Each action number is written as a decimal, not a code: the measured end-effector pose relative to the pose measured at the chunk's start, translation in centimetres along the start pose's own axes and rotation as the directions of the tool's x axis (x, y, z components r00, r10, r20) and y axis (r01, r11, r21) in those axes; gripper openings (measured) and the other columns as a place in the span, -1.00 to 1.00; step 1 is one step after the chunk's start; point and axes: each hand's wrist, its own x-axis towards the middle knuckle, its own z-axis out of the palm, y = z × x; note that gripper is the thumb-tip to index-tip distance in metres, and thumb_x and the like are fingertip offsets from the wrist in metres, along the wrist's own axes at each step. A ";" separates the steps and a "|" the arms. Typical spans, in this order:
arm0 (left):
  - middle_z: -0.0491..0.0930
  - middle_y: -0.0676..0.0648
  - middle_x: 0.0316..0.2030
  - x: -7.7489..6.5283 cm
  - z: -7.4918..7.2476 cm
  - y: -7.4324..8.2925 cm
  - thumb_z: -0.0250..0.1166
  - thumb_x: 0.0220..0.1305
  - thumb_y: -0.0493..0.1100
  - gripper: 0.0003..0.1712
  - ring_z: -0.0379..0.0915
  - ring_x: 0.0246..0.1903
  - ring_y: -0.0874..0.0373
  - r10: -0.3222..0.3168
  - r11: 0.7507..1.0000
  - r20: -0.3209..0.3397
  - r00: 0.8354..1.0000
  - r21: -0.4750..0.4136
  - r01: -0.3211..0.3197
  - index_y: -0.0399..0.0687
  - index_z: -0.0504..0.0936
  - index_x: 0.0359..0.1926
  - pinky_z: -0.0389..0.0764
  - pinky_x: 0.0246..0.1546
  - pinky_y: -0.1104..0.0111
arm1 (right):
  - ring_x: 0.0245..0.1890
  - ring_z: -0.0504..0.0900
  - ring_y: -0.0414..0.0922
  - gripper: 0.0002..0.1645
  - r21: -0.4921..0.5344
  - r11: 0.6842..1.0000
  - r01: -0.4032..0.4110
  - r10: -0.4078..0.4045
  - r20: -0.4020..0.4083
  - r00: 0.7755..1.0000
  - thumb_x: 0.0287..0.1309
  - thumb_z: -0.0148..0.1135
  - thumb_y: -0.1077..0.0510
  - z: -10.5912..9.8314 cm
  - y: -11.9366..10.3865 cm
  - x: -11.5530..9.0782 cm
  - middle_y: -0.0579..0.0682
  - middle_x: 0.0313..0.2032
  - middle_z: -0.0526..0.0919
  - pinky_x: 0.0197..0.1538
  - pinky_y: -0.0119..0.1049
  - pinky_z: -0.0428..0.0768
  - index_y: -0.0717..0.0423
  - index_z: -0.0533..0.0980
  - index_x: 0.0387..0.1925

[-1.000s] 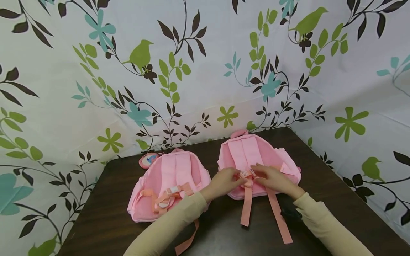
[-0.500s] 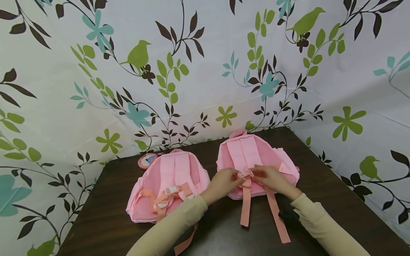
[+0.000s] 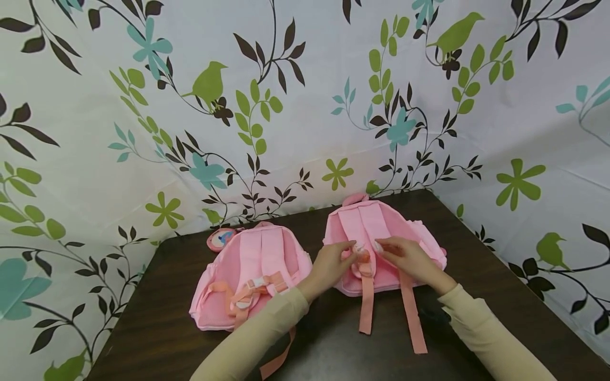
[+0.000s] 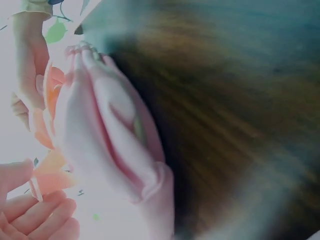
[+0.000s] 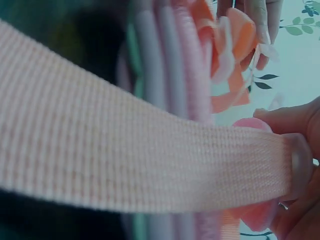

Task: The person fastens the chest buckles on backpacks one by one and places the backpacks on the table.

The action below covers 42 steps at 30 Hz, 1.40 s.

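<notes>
A pink backpack (image 3: 400, 222) lies back side up at the right of the table, its peach straps loose. My left hand (image 3: 329, 267) pinches a white buckle half (image 3: 358, 247) over the lower back of this backpack; its strap tail (image 3: 366, 312) hangs down. Just to the right, my right hand (image 3: 412, 260) pinches another white buckle half (image 3: 378, 246), and a second strap tail (image 3: 413, 323) hangs below. A gap separates the two halves. In the right wrist view, the peach strap (image 5: 150, 155) runs taut-looking across to the right fingers.
A second pink backpack (image 3: 224, 275) lies to the left, a white buckle (image 3: 257, 282) and peach straps on its back, with a round charm (image 3: 221, 239) beside its top. Behind the dark wooden table (image 3: 143, 317) hangs a patterned cloth (image 3: 305, 106).
Half a second ago the white buckle pieces were close together, low on the backpack. Now both hands are slightly higher and the pieces stand apart. The left backpack stays in place.
</notes>
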 end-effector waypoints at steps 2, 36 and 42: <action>0.70 -0.02 -0.34 0.3 -0.2 0.1 0.31 0.41 -0.03 -0.58 0.37 -0.60 0.32 0.010 1.000 -0.013 1.000 -0.028 -0.010 -0.13 0.67 0.17 0.39 -0.61 0.51 | 0.07 0.64 0.16 -0.54 -0.004 1.000 -0.001 0.001 -0.016 1.000 0.30 0.34 0.20 -0.5 -0.3 0.2 0.16 0.05 0.68 0.10 0.10 0.58 0.23 0.57 0.20; 0.73 0.01 -0.12 3.5 -0.3 1.7 0.31 0.41 -0.03 -0.62 0.58 -0.17 0.28 0.159 0.983 -0.060 0.986 -0.080 -0.163 -0.15 0.70 0.11 0.67 -0.07 0.21 | -0.06 0.67 0.12 -0.54 -0.108 0.992 0.061 -0.073 -0.106 0.992 0.22 0.34 0.36 -2.1 -2.6 1.6 0.20 -0.08 0.66 0.02 0.08 0.63 0.35 0.57 0.16; 0.72 -0.02 -0.01 3.5 -0.3 1.5 0.30 0.42 -0.02 -0.62 0.62 -0.06 0.28 0.153 0.987 -0.020 0.988 -0.040 -0.154 -0.14 0.71 0.10 0.66 -0.03 0.26 | -0.06 0.66 0.11 -0.53 -0.116 0.991 0.061 -0.071 -0.085 0.994 0.23 0.35 0.35 -2.1 -2.5 1.5 0.19 -0.07 0.65 0.02 0.09 0.63 0.34 0.56 0.18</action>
